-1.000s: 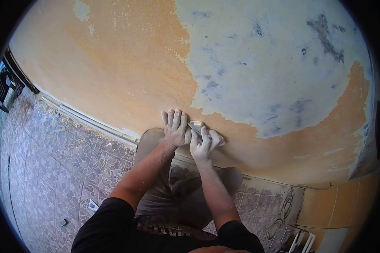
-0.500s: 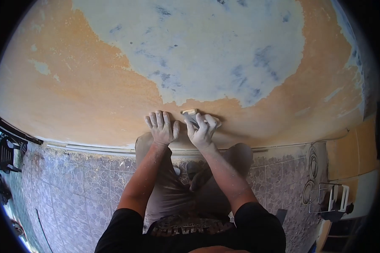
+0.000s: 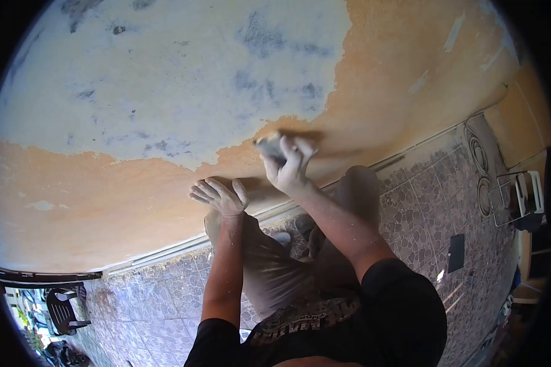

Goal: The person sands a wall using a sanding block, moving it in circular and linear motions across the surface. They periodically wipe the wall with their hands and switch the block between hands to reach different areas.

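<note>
My right hand (image 3: 289, 166) is wrapped round a small sanding block (image 3: 267, 144), greyish with a pale edge, and holds it against the wall just below the pale patch. Motion blurs the block and fingertips. My left hand (image 3: 221, 197) lies flat on the orange part of the wall (image 3: 104, 202), fingers spread, dusty and holding nothing. Above both hands a large whitish patch (image 3: 183, 79) with dark blue-grey marks shows a ragged edge against the orange paint.
Below the wall lies a stone-patterned tiled floor (image 3: 159, 312). A dark chair (image 3: 62, 312) stands at lower left. At right are a coiled hose (image 3: 476, 150), a white-framed chair (image 3: 536, 192) and a dark flat piece (image 3: 456, 253) on the floor. My bent knees are close to the wall.
The view has turned and shifted to the right along the wall. My right hand has moved the block up to the patch's lower edge. My left hand remains spread on the wall, lower than the right.
</note>
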Demonstrator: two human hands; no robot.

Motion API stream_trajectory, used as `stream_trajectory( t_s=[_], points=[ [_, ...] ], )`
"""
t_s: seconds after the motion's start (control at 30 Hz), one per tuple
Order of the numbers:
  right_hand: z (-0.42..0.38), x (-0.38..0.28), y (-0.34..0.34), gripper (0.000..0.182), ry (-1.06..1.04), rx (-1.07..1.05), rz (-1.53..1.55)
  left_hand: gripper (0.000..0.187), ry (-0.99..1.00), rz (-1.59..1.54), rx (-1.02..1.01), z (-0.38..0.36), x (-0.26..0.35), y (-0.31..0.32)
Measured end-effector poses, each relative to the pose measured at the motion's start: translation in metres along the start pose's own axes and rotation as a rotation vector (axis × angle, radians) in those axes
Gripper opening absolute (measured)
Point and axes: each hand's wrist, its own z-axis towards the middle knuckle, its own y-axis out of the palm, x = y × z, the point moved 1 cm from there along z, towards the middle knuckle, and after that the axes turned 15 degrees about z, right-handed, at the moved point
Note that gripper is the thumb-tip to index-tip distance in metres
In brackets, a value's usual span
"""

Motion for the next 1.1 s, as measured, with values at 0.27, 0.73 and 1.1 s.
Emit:
stream_trajectory(
  t_s=[0.27, 0.73, 1.1],
  points=[
    [0.067, -0.018, -0.031, 0.061, 0.091, -0.013, -0.093, 0.086, -0.014, 0.033, -0.039, -0.002, -0.004, 0.004],
    [-0.045, 0.007, -0.039, 0.069, 0.066, -0.240, -0.071, 0.086, 0.018, 0.073, -0.023, 0.001, -0.008, 0.003],
    [-0.010, 0.030, -0.024, 0.075, 0.104, 0.117, -0.059, 0.084, 0.024, 0.088, -0.002, -0.001, -0.012, 0.003]
  ],
)
